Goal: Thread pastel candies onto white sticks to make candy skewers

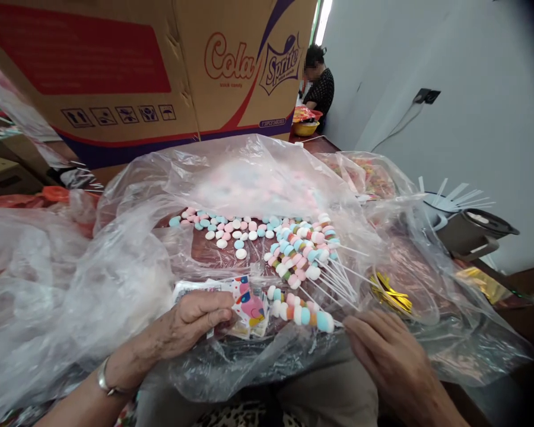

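Note:
My left hand (196, 320) is closed, pinching a small printed packet (249, 302) with a pink cartoon figure on it. More packets seem to lie beneath it. Closed at the lower right, my right hand (391, 350) grips the stick end of a marshmallow skewer (305, 314), whose pink, white, blue and orange pieces point towards the packet. Another short skewer lies just behind that one. Beyond them, a pile of marshmallow skewers (300, 252) rests with white sticks towards me. Loose round marshmallows (238, 228) spill from a large clear plastic bag (258, 178).
Gold twist ties (390, 293) lie right of the skewers. A dark jug (471, 231) and a container of white sticks (454, 196) stand at the right. A big cardboard box (196, 71) blocks the back. A person (320, 86) sits beyond, near a yellow bowl (305, 127).

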The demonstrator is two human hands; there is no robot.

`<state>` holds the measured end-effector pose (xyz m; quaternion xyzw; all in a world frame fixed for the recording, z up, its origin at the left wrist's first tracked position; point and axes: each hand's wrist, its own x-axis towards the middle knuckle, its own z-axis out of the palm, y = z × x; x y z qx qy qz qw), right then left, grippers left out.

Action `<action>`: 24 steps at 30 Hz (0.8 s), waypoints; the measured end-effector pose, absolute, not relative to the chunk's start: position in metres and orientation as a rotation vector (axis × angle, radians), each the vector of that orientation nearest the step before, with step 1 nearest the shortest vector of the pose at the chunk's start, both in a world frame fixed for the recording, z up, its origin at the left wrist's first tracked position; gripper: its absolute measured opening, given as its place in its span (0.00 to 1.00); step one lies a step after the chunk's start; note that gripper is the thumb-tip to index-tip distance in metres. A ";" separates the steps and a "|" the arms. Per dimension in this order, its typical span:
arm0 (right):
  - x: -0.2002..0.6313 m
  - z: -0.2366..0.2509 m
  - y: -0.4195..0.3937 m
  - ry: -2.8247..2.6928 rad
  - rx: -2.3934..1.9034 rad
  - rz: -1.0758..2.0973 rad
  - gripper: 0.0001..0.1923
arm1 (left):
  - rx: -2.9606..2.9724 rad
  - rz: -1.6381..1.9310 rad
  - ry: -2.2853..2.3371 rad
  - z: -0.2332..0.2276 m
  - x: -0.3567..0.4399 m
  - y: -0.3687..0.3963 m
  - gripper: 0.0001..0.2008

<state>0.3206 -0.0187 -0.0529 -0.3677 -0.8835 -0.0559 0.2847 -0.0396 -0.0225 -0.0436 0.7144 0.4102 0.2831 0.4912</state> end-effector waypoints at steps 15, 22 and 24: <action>0.312 -0.015 -0.011 -2.262 -0.860 -0.011 0.09 | 1.834 0.537 0.892 -0.035 -0.039 -0.014 0.27; 0.311 -0.013 -0.008 -2.300 -0.848 0.014 0.09 | 1.793 0.472 0.885 -0.036 -0.042 -0.013 0.25; 0.310 -0.014 -0.007 -2.309 -0.835 0.026 0.09 | 1.771 0.464 0.912 -0.035 -0.043 -0.013 0.24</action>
